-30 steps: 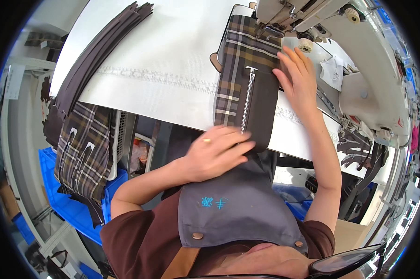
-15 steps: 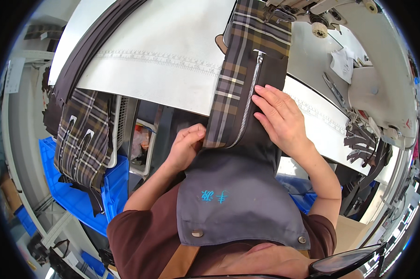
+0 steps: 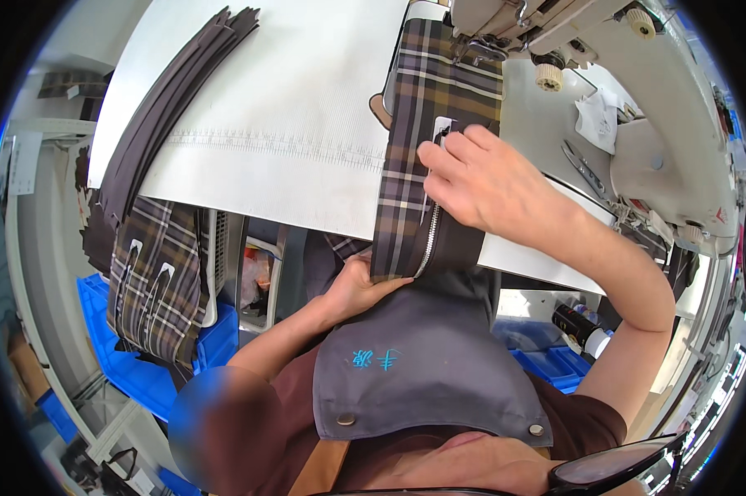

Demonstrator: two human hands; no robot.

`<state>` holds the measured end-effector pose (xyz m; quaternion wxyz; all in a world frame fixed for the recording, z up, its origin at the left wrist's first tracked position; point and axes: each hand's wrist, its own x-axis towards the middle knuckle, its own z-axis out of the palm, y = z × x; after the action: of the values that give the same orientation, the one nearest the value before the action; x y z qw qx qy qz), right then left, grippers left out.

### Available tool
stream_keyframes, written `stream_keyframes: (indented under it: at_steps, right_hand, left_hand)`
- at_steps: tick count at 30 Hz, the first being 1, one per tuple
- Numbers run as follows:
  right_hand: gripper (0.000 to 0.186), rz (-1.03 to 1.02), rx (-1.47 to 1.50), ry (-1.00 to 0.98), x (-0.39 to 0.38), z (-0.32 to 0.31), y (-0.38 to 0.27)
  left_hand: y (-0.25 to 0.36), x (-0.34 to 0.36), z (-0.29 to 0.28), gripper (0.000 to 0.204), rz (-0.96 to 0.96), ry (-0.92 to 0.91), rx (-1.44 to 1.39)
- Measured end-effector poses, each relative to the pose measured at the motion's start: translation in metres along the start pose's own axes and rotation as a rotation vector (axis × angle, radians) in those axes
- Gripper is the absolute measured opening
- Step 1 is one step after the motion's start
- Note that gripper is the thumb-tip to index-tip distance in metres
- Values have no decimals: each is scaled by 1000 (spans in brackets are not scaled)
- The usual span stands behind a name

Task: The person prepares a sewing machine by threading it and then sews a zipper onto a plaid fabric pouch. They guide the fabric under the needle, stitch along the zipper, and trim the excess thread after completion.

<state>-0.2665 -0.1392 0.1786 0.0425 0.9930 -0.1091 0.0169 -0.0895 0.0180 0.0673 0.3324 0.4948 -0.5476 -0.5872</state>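
Note:
A plaid fabric panel (image 3: 406,165) in brown, grey and white runs from beneath the sewing machine head (image 3: 480,45) down over the table's front edge. A silver metal zipper (image 3: 431,240) is set along it, with dark fabric on its right side. At the panel's lower end my left hand (image 3: 358,289) pinches the edge, thumb on top and fingers mostly hidden. My right hand (image 3: 484,178) is closed with bent fingers over the upper part of the zipper, just below a small white patch (image 3: 443,126). Its fingers hide the zipper's slider.
Dark fabric strips (image 3: 162,116) lie across the white table (image 3: 299,107) on the left. Plaid pieces (image 3: 154,281) hang over a blue bin (image 3: 100,314). Scissors (image 3: 584,169) rest beside the machine. A black bottle (image 3: 578,326) stands below, at right.
My right hand has moved up and left along the zipper, its spread fingers now curled. My left hand has shifted right and down, its thumb now across the panel's lower edge.

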Motion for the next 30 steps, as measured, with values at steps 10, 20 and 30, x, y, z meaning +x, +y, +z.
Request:
stream_keyframes:
  at_steps: [10,20,30]
  right_hand:
    - [25,260,119,387,-27,37,-18]
    - [17,362,130,493,-19,48,3]
    - [23,436,128,507,-23,58,35]
  left_hand:
    - [100,107,-87,28,789,-99,876]
    - [75,193,-90,35,950,211,1212]
    - [89,236,-103,26,829,125,1136]
